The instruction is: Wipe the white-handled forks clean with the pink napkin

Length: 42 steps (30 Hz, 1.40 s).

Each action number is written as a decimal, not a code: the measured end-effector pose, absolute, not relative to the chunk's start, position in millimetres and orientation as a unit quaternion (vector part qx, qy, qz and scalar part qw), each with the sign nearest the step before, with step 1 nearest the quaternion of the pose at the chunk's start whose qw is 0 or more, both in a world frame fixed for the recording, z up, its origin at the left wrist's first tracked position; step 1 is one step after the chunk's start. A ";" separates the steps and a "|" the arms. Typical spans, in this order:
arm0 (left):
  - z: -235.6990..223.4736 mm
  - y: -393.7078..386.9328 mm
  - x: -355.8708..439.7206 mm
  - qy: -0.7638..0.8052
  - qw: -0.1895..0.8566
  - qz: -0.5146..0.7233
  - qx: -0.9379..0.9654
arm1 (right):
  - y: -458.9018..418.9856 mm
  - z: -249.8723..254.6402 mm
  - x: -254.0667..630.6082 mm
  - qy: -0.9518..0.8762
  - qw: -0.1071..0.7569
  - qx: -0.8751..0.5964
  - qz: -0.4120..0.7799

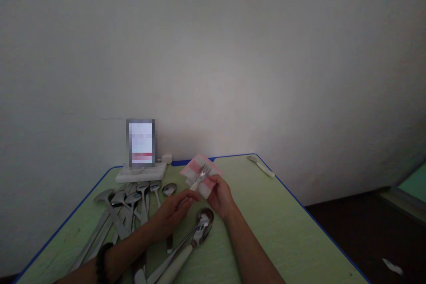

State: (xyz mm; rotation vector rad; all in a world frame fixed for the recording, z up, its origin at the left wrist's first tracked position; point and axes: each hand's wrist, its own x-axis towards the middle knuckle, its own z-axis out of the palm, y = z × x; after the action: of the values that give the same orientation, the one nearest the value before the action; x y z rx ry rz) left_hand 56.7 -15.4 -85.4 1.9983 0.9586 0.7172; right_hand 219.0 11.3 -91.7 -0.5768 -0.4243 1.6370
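My left hand (175,211) is closed round the pale handle of a fork (203,172), whose metal tines point up and away from me. In my right hand (221,195) is a pink and white cloth (193,167), pinched at its near edge. The cloth spreads behind the fork's head, and my right fingertips are close beside the tines. Whether the cloth touches the fork's back is hidden. Just below my hands lies a small group of spoons (205,216), one with a pale handle. A single spoon (169,188) lies partly under my left hand.
Several metal spoons and ladles (115,213) are heaped on the green table's left side. A lit screen (141,144), blurred out, stands on a white base (141,173) by the wall. A pale-handled utensil (264,168) lies near the table's right edge.
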 end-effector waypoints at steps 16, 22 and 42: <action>-85.3 -15.2 55.8 0.397 0.350 0.263 0.807 | 13.2 -86.3 221.6 -0.187 0.663 -0.231 0.687; -83.6 -15.9 55.9 0.396 0.341 0.256 0.813 | 13.9 -87.7 221.6 -0.185 0.654 -0.246 0.691; -82.2 -16.9 56.8 0.394 0.357 0.256 0.807 | 13.6 -89.9 220.0 -0.193 0.652 -0.262 0.685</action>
State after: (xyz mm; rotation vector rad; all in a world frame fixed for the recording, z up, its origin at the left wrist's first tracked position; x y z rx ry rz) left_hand 56.8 -16.9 -82.2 2.0838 1.0180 0.6612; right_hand 220.0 13.6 -89.9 -0.5947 -0.4378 1.5543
